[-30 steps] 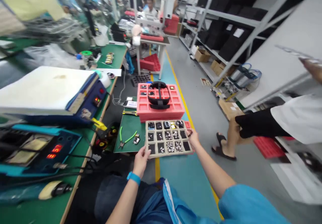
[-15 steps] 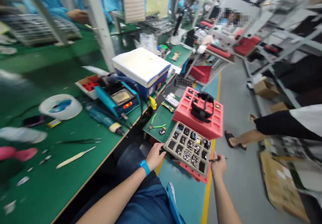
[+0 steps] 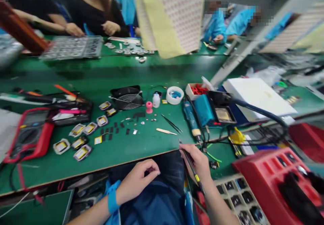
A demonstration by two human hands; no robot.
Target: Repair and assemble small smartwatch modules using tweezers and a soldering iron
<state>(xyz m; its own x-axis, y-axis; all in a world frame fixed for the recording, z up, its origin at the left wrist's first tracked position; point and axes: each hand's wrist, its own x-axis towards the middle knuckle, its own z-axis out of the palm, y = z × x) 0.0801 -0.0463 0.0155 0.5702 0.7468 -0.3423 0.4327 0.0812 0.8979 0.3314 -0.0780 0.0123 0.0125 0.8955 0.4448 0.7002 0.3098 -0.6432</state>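
Observation:
My left hand, with a blue band at the wrist, hovers over my lap in front of the bench edge. Its fingers curl loosely, a gap shows between thumb and fingers, and nothing is in it. A slim dark pen-shaped tool with a yellow band is gripped in my right hand, near the bench edge. Beyond that hand lie black tweezers, a cream-handled pointed tool and a blue-green electric screwdriver. Watch-like cases and small black pads are spread on the green bench.
A red multimeter stands at left. Further back are a fan, a white bottle and a white bowl. A soldering station with cables, a parts tray and red foam occupy the right. Co-workers sit opposite.
My view has swung left from the parts tray to the bench. Both hands have left the tray's sides and are now at the bench edge; the dark tool stays in my right hand.

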